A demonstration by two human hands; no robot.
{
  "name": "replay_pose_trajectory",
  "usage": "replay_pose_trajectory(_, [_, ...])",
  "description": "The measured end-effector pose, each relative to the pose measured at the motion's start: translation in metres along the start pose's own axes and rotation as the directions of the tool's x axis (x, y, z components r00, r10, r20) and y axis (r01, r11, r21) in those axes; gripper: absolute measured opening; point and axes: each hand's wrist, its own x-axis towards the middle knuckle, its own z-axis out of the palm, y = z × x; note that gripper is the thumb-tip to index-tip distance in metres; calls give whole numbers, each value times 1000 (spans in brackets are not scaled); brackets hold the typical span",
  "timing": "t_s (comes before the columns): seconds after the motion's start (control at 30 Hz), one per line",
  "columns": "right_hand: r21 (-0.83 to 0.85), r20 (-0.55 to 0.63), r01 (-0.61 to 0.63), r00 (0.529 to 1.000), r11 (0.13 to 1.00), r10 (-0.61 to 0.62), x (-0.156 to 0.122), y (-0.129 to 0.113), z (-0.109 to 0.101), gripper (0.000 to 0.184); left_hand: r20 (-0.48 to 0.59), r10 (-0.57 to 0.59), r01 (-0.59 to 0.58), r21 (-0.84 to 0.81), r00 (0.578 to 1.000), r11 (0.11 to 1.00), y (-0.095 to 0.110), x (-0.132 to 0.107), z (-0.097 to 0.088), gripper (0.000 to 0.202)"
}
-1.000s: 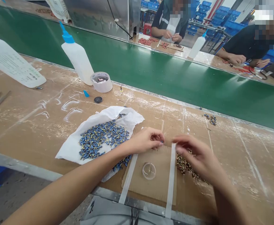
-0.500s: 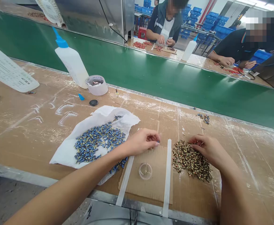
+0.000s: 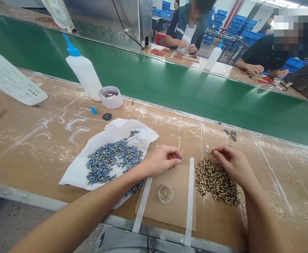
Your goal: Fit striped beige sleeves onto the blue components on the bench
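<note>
My left hand (image 3: 161, 160) rests on a taped-down cardboard pad (image 3: 176, 207), fingers curled in a pinch on a tiny blue part. My right hand (image 3: 233, 163) lies at the far edge of a pile of small brown-and-yellow parts (image 3: 216, 182), fingertips pinched together on something I cannot make out. To the left a heap of small blue parts (image 3: 111, 160) lies on a white plastic sheet (image 3: 77, 172). A little clear round dish (image 3: 165, 193) sits on the pad between my arms.
A white squeeze bottle with blue nozzle (image 3: 83, 72), a tape roll (image 3: 111, 97), a blue cap (image 3: 93, 110) and a black disc (image 3: 107, 116) stand at the back left. A green conveyor belt (image 3: 183, 88) runs behind; two other people work across it.
My right hand moved off the pad to the right, onto the brown parts pile, then drew slightly toward its far edge. My left hand stayed in place, still pinched.
</note>
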Motion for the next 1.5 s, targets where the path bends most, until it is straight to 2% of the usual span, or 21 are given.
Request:
replay_pose_trajectory(0.07, [228, 26, -38, 999, 973, 33, -5, -11, 2, 29, -26, 10, -10, 21, 1000, 1000, 3, -1, 1, 14])
replay_pose_trajectory(0.13, [354, 32, -44, 999, 934, 34, -9, -22, 8, 30, -53, 31, -29, 44, 998, 999, 5, -2, 2, 15])
replay_pose_trajectory(0.37, [531, 42, -23, 999, 847, 1, -19, -49, 40, 27, -109, 85, -72, 118, 990, 990, 12, -5, 6, 18])
replay_pose_trajectory(0.67, [558, -2, 11, 1000, 830, -12, -27, -67, 63, 22, -201, 179, -131, 233, 963, 964, 15, -8, 13, 14])
replay_pose_trajectory(1.03, [516, -10, 85, 996, 852, -94, -29, -64, 66, 18, -179, 154, -114, 215, 972, 970, 15, -8, 13, 13])
replay_pose_trajectory(1.23, [533, 27, 47, 997, 845, -72, -30, -62, 66, 19, -177, 167, -129, 209, 970, 969, 12, -7, 13, 15])
replay_pose_trajectory(1.33, [513, 25, 57, 996, 856, -81, -31, -61, 67, 18, -171, 218, -166, 277, 961, 947, 13, -7, 12, 13])
replay_pose_trajectory(1.5, [488, 17, 128, 988, 863, -156, -32, -62, 68, 17, -95, 354, -272, 469, 930, 840, 13, -8, 10, 14])
